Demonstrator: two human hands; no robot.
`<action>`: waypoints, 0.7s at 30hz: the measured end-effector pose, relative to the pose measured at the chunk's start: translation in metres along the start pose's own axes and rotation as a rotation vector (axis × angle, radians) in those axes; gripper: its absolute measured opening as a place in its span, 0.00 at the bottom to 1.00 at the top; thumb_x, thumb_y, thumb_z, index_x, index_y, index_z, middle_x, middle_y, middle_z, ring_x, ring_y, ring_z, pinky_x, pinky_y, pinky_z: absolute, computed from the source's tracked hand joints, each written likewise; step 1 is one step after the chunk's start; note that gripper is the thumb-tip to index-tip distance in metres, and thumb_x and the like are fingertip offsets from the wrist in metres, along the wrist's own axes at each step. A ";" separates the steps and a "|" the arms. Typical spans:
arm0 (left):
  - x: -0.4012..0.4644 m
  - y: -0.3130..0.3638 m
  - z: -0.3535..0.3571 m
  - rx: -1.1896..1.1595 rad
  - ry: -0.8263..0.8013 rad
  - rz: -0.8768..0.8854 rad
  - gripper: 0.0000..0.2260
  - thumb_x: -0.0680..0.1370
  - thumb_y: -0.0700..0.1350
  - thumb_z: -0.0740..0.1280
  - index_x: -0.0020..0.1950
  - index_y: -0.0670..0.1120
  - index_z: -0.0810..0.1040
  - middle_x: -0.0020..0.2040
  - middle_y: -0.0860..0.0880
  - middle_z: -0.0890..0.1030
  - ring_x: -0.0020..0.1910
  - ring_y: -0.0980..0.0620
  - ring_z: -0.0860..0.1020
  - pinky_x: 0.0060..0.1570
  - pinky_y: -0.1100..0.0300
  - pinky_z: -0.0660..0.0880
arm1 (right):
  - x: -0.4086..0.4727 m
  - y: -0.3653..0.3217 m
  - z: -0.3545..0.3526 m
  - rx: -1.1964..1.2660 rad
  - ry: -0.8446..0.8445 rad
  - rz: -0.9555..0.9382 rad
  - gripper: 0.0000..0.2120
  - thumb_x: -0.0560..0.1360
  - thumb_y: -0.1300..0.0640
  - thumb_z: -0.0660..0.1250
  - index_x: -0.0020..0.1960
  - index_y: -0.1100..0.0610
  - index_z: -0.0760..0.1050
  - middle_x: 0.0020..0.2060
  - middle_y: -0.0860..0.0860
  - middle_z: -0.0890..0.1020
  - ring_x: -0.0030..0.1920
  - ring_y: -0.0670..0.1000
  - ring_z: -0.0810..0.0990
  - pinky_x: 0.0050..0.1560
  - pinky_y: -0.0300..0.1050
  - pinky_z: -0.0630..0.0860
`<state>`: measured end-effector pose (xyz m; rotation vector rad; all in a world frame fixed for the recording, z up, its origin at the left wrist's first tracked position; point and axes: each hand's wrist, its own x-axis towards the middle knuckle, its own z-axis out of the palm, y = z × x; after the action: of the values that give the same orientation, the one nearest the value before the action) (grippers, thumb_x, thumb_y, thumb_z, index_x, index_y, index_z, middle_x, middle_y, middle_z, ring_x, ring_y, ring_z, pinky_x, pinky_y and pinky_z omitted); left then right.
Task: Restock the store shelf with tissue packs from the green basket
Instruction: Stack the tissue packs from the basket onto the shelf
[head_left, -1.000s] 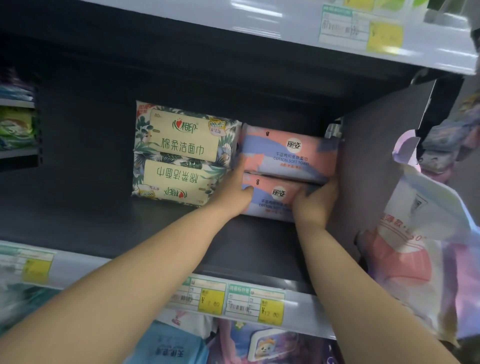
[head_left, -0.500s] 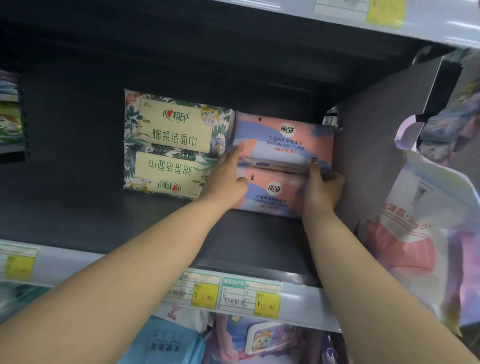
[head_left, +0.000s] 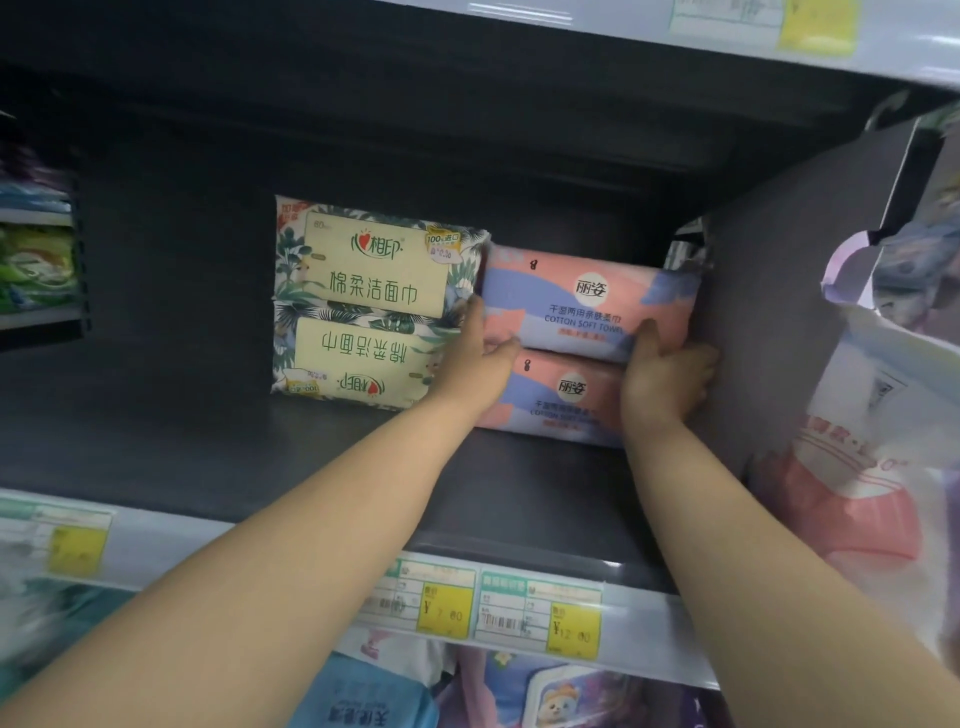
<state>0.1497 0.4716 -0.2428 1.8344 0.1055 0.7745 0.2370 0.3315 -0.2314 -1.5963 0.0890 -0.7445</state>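
Two pink and purple tissue packs stand stacked at the back right of the dark shelf (head_left: 208, 441), the upper pack (head_left: 582, 301) on the lower pack (head_left: 566, 400). My left hand (head_left: 478, 358) grips the stack's left end, fingers up between it and the leaf-printed packs, thumb across the seam. My right hand (head_left: 665, 379) grips the right end, its thumb up on the front of the upper pack, its fingers curled round the side. Two cream, leaf-printed tissue packs (head_left: 363, 270) stand stacked just to the left, touching the pink ones. The green basket is out of view.
A dark divider panel (head_left: 779, 312) walls the shelf on the right, tight against the pink packs. Beyond it hangs a pale printed bag (head_left: 872, 467). Price tags (head_left: 571, 623) line the shelf's front rail, with more packs below. The shelf above (head_left: 623, 21) overhangs.
Both hands slid up from the lower pink pack to the seam of the stack. The right thumb now lies on the upper pack. The packs stayed put.
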 end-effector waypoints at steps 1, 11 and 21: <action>0.001 0.000 0.000 -0.014 -0.008 -0.007 0.29 0.80 0.44 0.60 0.78 0.50 0.50 0.61 0.55 0.68 0.63 0.56 0.67 0.63 0.62 0.62 | -0.001 -0.001 0.000 -0.014 0.018 -0.016 0.27 0.75 0.48 0.65 0.63 0.66 0.66 0.64 0.63 0.71 0.65 0.64 0.69 0.65 0.51 0.64; -0.001 0.009 0.001 0.366 0.107 -0.014 0.24 0.77 0.46 0.60 0.73 0.49 0.60 0.66 0.41 0.66 0.65 0.40 0.67 0.64 0.47 0.67 | -0.008 -0.004 -0.008 -0.178 0.082 -0.225 0.22 0.78 0.54 0.59 0.69 0.62 0.65 0.66 0.60 0.69 0.65 0.61 0.67 0.63 0.46 0.58; 0.016 0.032 -0.001 0.577 0.095 -0.004 0.21 0.75 0.41 0.64 0.66 0.38 0.65 0.62 0.38 0.73 0.57 0.40 0.75 0.42 0.57 0.67 | -0.007 -0.006 -0.007 -0.213 0.029 -0.226 0.21 0.76 0.62 0.58 0.68 0.63 0.66 0.64 0.61 0.71 0.66 0.60 0.68 0.63 0.47 0.60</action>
<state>0.1528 0.4660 -0.2079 2.3350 0.4309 0.8899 0.2253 0.3296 -0.2291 -1.8185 0.0088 -0.9594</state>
